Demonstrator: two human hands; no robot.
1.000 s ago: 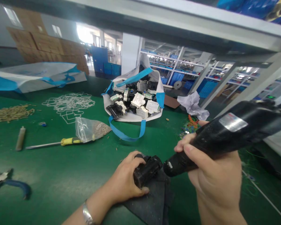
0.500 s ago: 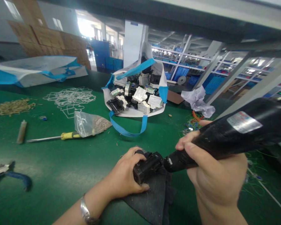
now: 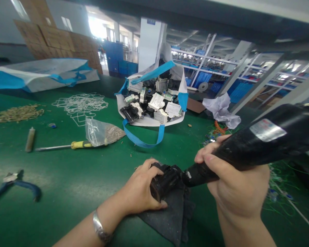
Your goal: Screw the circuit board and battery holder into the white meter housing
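Note:
My left hand [image 3: 141, 187] is wrapped round a black plastic part [image 3: 164, 185] with a cylindrical body, pressing it down on a folded dark grey cloth [image 3: 167, 219]. My right hand [image 3: 237, 185] grips a black electric screwdriver [image 3: 242, 147] with a silver label. The tool is tilted, and its narrow front end meets the right side of the black part. The bit itself is hidden, so I cannot tell what it sits in. Beyond my hands stands a white bag [image 3: 151, 120] with blue handles, filled with black and white units [image 3: 156, 102].
On the green table [image 3: 74, 192] lie blue-handled pliers [image 3: 15, 185], a yellow-handled screwdriver [image 3: 78, 145], a plastic bag of small bits [image 3: 96, 132], white wire frames [image 3: 81, 104] and a pile of brass-coloured pieces [image 3: 18, 113]. Crumpled paper [image 3: 221, 108] and green wire scraps [image 3: 280, 188] are at right.
The whole scene has shifted slightly right and up in view. Both hands keep their grips, and the electric screwdriver's front end stays against the black part.

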